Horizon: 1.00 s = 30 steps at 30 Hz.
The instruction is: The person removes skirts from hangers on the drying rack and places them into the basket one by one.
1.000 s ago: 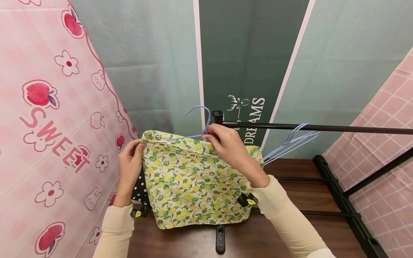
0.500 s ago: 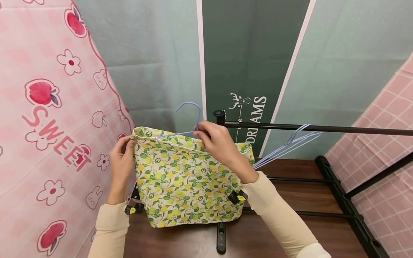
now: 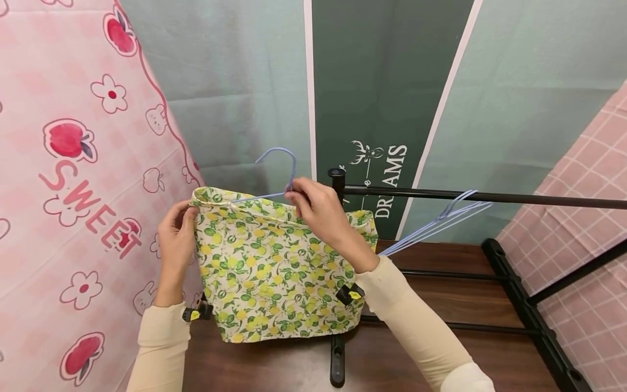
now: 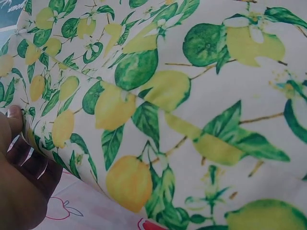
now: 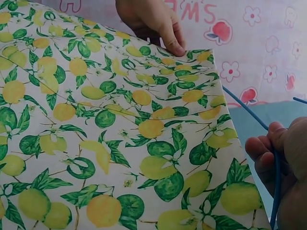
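A white cloth with a yellow and green lemon print (image 3: 279, 272) hangs between the hands; it looks like a garment with an open upper edge. My left hand (image 3: 173, 234) pinches its upper left corner, thumb on the near side. A blue wire hanger (image 3: 294, 167) reaches into that open edge, its lower part hidden by the fabric. My right hand (image 3: 320, 212) grips the hanger just below the hook, which points up and free of the rail. In the right wrist view the hanger's blue wire (image 5: 249, 111) runs from the fingers into the cloth.
A black clothes rack rail (image 3: 514, 198) extends right from its upright's capped end (image 3: 336, 173). Several blue hangers (image 3: 453, 209) hang on it. Low black bars (image 3: 450, 274) and a foot (image 3: 337, 365) stand over the brown wood floor (image 3: 264, 365). A pink printed curtain (image 3: 98, 163) is close on the left.
Both hands have shifted left and slightly up with the cloth and hanger, so the hook is farther from the rail's end. Their grips look the same.
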{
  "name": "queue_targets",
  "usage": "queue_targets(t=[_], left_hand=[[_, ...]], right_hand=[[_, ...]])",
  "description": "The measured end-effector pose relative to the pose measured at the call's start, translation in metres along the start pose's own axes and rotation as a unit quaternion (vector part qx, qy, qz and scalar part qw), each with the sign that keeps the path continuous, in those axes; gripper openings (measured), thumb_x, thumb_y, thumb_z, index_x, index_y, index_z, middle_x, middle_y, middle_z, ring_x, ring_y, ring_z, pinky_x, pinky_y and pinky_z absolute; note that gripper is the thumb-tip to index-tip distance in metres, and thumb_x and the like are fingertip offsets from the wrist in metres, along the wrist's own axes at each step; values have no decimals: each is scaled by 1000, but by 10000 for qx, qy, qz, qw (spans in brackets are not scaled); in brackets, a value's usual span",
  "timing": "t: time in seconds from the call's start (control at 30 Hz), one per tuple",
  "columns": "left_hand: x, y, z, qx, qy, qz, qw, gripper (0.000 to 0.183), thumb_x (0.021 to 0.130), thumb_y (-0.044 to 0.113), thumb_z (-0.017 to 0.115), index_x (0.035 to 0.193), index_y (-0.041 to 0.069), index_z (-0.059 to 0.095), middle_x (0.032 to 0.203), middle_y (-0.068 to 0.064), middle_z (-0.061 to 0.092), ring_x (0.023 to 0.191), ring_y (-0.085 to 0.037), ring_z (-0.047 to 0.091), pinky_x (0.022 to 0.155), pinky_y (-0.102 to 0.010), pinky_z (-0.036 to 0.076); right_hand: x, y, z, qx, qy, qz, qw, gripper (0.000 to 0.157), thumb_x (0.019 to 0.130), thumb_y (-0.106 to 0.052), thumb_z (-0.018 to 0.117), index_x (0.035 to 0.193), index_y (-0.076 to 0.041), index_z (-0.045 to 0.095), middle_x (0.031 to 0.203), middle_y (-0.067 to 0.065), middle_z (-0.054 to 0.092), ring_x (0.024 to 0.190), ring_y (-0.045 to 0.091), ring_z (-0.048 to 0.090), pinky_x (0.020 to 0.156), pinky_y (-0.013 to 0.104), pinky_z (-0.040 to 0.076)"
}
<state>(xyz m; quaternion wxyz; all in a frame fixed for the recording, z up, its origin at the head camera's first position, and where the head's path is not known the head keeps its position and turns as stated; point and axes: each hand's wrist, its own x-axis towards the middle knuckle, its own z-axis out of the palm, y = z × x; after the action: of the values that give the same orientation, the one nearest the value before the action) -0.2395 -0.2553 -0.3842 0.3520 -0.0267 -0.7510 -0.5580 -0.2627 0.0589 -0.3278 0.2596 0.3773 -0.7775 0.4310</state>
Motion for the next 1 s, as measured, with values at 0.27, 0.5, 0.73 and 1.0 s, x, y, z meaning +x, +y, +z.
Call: queue_targets(t=[0.27,0.5,0.73,1.0], left_hand=[[10,1,-3,37,106,-58,9999,25,108,18,64,123,1,73,96,14,67,81,-5,59,71,-14,48],[21,4,-7,-3,250,51,9997,26,108,20,65,122,0,74,92,16,66,77,-4,58,67,-14,48],[31,10,-13,-207,347,46,9992,28,107,26,64,124,6,74,97,14,67,83,-5,61,71,-16,49],[40,18,-17,-214,608,101,9979,28,106,25,65,125,7,75,99,16,68,84,-3,62,73,-16,51]], right_hand=[[10,-3,5,-23,30,-89,10000,12,109,-10,60,106,-2,69,84,9,66,64,9,58,61,23,51],[21,-8,10,-85,157,-327,9993,12,109,-11,61,106,-2,69,84,10,66,65,10,59,62,23,50],[32,-16,14,-26,317,-503,9982,12,108,-10,62,107,0,69,84,10,66,66,11,58,64,22,50],[38,-22,20,91,456,-655,9968,11,108,-8,62,106,1,68,84,9,65,66,12,58,65,21,50]])
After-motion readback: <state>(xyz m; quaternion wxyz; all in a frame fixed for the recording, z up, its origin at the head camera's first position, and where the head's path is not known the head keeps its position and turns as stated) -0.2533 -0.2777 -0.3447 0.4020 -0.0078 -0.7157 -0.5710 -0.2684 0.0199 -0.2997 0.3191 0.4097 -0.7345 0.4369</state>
